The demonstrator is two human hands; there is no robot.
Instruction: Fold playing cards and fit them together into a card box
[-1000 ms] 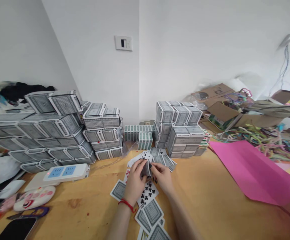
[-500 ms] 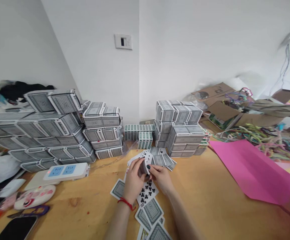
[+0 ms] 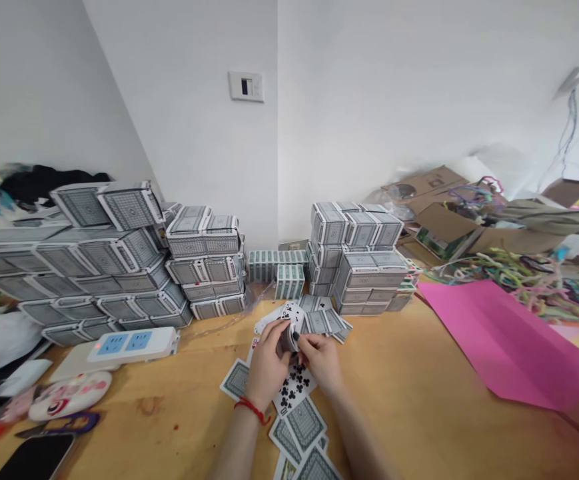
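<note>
Gripping a small grey-backed bundle of paper cards (image 3: pixel 287 339), left hand (image 3: pixel 267 368) curls round it, right hand (image 3: pixel 320 361) pinches its edge. Bundle held over loose cards, mid-width on pale wooden worktop (image 3: pixel 419 393)

The table (image 3: pixel 419 400) is smooth wood with a soft sheen. The cards (image 3: pixel 306 421) look like smooth coated paper. The pink sheet (image 3: pixel 509 343) looks like smooth matt paper, the power strip (image 3: pixel 134 345) white plastic, the phone (image 3: pixel 34 457) glossy black.

plain white walls (image 3: pixel 369 93), wooden table (image 3: pixel 449 387)
</note>
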